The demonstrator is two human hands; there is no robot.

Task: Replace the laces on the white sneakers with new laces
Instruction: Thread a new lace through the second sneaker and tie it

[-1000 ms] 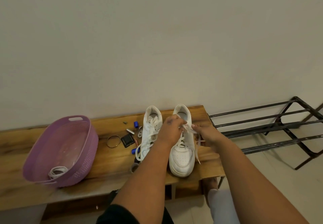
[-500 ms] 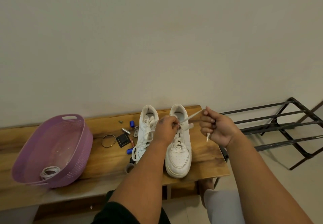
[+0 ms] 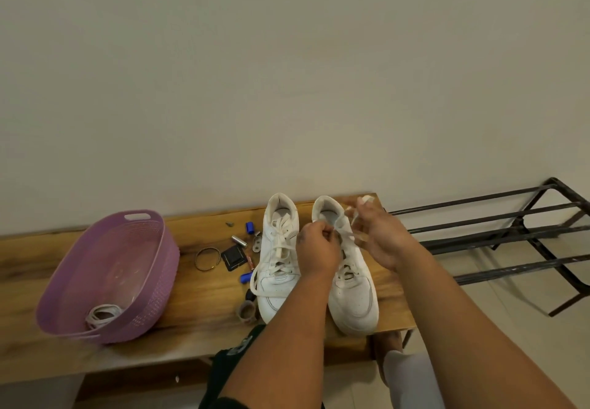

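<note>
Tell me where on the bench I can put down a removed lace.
Bare wood lies between the purple basket and the bracelet, and along the bench's near edge. Between bracelet and left sneaker small items crowd.

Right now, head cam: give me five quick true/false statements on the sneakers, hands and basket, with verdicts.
1. Both hands work at the right-hand sneaker. True: the left hand and right hand pinch its lace near the top eyelets.
2. The purple basket holds a sneaker. False: only a coiled white lace lies in it.
3. The left-hand sneaker is laced. True: a lace crosses its eyelets, with one end trailing onto the wooden bench.
4. The sneakers stand on the black metal rack. False: they stand on the bench; the rack is beside it.
5. The small items, including blue caps, lie to the right of both sneakers. False: they lie between basket and sneakers.
</note>
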